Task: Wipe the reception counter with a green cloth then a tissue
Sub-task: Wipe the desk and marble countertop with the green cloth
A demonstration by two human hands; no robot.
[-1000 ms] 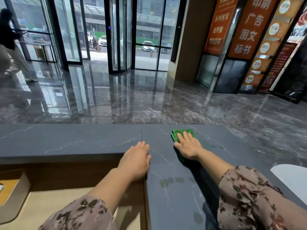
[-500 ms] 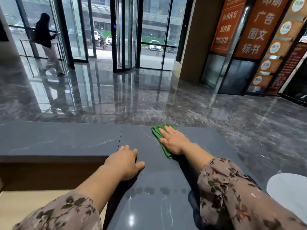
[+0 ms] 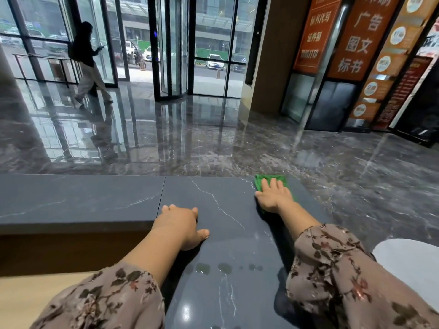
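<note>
Pressure matters here: right hand (image 3: 273,197) lies flat, fingers spread, pressing the green cloth (image 3: 267,180) at the far edge of the counter (image 3: 95,198); left hand (image 3: 183,224) rests relaxed, seemingly holding nothing. Long overlapping passes should reach the damp spots (image 3: 224,268) nearer in.

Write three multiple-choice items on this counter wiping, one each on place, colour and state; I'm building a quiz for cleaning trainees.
1. Where does the cloth lie?
A on the floor
B at the counter's far edge
C on the wooden desk

2. What colour is the cloth?
A green
B blue
C white

3. How is the right hand?
A pinching a corner
B lifted clear
C flat on the cloth

Answers: 1 B, it sits by the far edge; 2 A, it is plainly green; 3 C, straight fingers press it down.
</note>
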